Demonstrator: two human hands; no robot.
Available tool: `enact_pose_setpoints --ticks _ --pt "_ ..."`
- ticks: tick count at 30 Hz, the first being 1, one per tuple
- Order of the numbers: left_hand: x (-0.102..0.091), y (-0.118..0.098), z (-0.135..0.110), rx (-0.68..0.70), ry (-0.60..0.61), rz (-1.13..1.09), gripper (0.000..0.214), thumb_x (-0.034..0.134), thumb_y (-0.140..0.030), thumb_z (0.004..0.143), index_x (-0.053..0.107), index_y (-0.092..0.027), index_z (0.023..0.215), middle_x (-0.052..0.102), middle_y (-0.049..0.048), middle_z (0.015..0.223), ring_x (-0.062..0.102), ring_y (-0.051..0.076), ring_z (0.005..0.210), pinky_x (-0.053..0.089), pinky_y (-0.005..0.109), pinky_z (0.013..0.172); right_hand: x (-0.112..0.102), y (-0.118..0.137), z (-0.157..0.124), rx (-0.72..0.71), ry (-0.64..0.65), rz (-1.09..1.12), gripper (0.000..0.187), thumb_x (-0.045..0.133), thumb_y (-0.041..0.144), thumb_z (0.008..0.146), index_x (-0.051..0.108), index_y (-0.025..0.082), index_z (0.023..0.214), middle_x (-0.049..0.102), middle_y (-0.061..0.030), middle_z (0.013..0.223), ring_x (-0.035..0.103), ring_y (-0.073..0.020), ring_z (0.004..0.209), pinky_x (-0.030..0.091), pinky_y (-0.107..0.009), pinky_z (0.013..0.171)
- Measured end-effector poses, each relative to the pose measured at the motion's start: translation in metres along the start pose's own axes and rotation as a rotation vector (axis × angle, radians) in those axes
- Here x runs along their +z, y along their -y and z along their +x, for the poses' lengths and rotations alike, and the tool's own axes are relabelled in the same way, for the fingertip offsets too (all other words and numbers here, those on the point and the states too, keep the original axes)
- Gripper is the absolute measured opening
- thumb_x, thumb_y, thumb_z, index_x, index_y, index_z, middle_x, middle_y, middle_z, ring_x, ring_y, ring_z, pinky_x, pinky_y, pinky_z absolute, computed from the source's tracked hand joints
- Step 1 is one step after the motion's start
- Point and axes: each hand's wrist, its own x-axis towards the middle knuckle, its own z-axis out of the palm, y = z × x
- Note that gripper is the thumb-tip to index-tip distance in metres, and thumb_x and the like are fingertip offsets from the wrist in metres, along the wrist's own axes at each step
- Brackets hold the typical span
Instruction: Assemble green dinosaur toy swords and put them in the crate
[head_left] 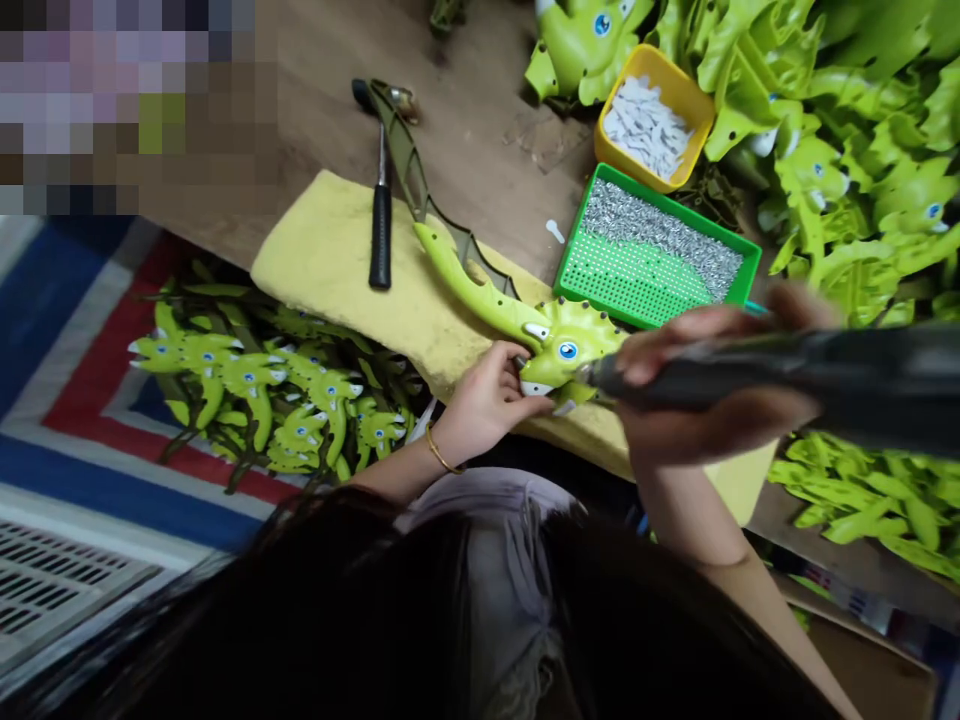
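Head view, worked from my remote station. In hand: a dark rotary tool [862,375] with its tip at the head of a green plastic dinosaur toy [566,350], which lies across a yellow cloth pad [330,260] on the table [480,150]. Left hand [484,400] clamped on the toy's head, fingers curled round it. Right hand [712,390] clamped on the tool's body. Hands close together, not touching. Nearby: a hammer [381,235], a green tray [574,232] of small metal bits, and a yellow box [679,95] of white pieces.

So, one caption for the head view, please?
Left hand steadies a lime-green plastic dinosaur toy; right hand holds a dark grey rotary tool against it.
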Motion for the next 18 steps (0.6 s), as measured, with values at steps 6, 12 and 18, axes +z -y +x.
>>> enact_pose_setpoints --ticks 6,12,18 --pt "-0.013 -0.01 0.001 0.42 -0.122 0.688 0.046 0.085 -0.03 0.067 0.055 -0.017 0.1 0.059 -0.001 0.082 0.056 0.011 0.065 0.047 0.023 0.06 -0.019 -0.089 0.069 -0.215 -0.478 -0.254 0.023 0.056 0.041 0.091 0.054 0.019 0.094 0.06 0.0015 0.077 0.049 -0.0019 0.043 0.037 -0.019 0.038" --pt "-0.016 -0.009 0.008 0.633 -0.094 0.782 0.038 0.081 -0.03 0.072 0.057 -0.015 0.097 0.059 -0.0001 0.08 0.054 0.01 0.062 0.048 0.022 0.06 -0.029 -0.115 0.059 -0.147 -0.451 -0.38 0.051 0.055 0.068 0.083 0.052 0.022 0.105 0.056 0.001 0.081 0.047 -0.004 0.045 0.038 -0.023 0.04" --pt "-0.016 -0.003 0.009 0.687 -0.106 0.727 0.037 0.079 -0.028 0.073 0.058 -0.014 0.1 0.06 0.0003 0.08 0.052 0.008 0.058 0.048 0.021 0.057 -0.035 -0.118 0.054 -0.02 -0.285 -0.472 0.062 0.041 0.072 0.087 0.047 0.022 0.125 0.056 -0.0001 0.08 0.052 -0.0077 0.052 0.047 -0.027 0.052"
